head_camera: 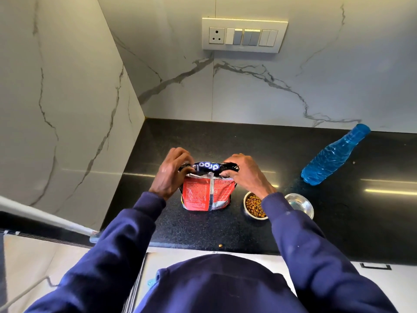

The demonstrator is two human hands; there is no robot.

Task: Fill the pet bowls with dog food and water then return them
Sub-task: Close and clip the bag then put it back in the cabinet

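Two hands: left hand [171,170] and right hand [244,172] each pinch the dog food bag's [207,193] folded top.
Bag: upright on counter [180,227], 9 o'clock of kibble bowl [252,206].
Risk: right sleeve [277,204] overhangs kibble bowl; a drag could spill it.
Hidden: steel bowl [302,204] at 3 o'clock partly behind sleeve; possibly holds water, unclear.

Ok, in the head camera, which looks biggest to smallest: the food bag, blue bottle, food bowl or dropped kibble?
The food bag and blue bottle: about alike, too close to rank.
Then the food bowl, partly behind a sleeve.
Smallest: the dropped kibble.
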